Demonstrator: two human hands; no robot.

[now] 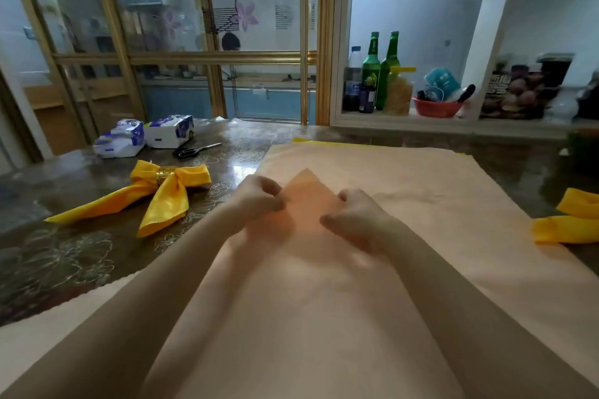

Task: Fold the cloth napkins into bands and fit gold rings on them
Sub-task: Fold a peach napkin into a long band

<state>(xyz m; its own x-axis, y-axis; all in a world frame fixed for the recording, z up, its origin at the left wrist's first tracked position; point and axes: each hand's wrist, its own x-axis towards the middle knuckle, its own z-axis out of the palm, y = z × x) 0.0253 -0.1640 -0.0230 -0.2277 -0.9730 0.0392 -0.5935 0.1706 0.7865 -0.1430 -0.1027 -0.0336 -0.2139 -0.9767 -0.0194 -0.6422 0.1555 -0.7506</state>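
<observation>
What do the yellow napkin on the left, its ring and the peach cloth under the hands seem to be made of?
The yellow napkin: probably satin-like woven cloth, glossy; bright highlights run along its folds. The ring: looks like polished gold-coloured metal, perhaps plated plastic; it glints. The peach cloth: soft matte fabric; no shine, faint wrinkles.

yellow napkin (565, 229) cut off, right edge

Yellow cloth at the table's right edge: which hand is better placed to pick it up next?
Probably the right hand: it is on that side of the peach napkin, nearer the yellow cloth; the left hand would need to cross over.
</observation>
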